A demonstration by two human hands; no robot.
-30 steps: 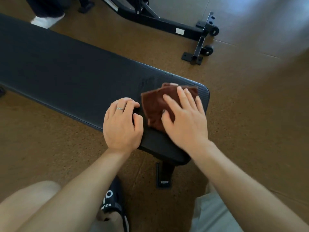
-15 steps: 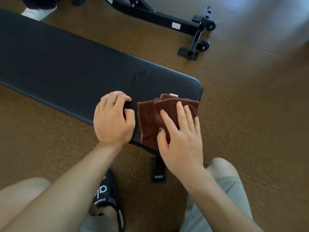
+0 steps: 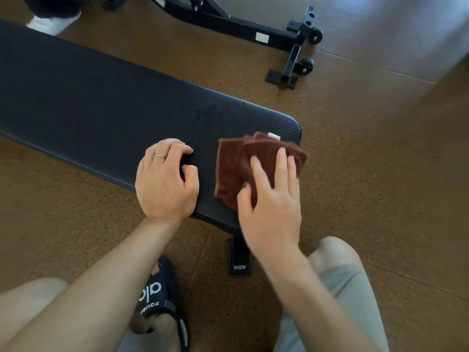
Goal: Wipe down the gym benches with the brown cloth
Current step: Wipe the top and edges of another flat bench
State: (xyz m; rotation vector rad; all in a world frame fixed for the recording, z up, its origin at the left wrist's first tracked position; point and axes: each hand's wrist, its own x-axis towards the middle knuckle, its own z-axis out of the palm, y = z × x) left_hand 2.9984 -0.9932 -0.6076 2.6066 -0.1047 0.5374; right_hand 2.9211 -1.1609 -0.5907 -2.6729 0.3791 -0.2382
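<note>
Both forearms are bare, no sleeves reaching into sight. The left hand (image 3: 166, 180) wears a thin silver ring (image 3: 160, 156) on the ring finger (a slim band, plain as far as one can tell). The right hand (image 3: 272, 204) carries no jewellery that shows. The person wears pale grey-green shorts (image 3: 347, 288) ending at the knee, and a black slide sandal (image 3: 162, 295) with white lettering across the strap, only partly readable.

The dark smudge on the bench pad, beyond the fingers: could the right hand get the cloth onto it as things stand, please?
Probably yes: bare pad lies between the brown cloth under the right hand and the smudge; the left hand sits aside.
</note>
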